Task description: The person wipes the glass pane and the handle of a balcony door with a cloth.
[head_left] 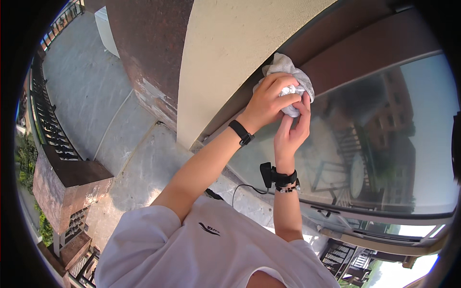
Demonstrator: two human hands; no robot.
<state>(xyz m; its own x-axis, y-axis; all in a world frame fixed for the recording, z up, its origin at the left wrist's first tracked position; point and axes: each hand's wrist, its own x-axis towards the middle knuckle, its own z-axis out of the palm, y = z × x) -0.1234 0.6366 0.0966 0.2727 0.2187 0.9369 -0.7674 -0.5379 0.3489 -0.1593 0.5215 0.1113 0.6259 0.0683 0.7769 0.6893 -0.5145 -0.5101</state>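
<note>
A crumpled light-grey cloth (pixel 286 63) is bunched up between my two hands, close to the brown frame (pixel 331 67) at the edge of a large glass pane (pixel 326 163). My left hand (pixel 267 102) is closed over the cloth from the left, fingers bent across its folds. From below, my right hand (pixel 292 137) grips the same cloth, fingers curled against its near side. Part of the cloth is hidden behind the fingers. Whether it touches the frame or glass I cannot tell.
A cream wall (pixel 223 62) and a dark reddish stone column (pixel 149 57) rise to the left of my arms. Further left lie grey floor tiles (pixel 81 72) and a dark balustrade (pixel 50 125) with a stone post (pixel 72 187). A black cable (pixel 245 186) hangs from my right wristband.
</note>
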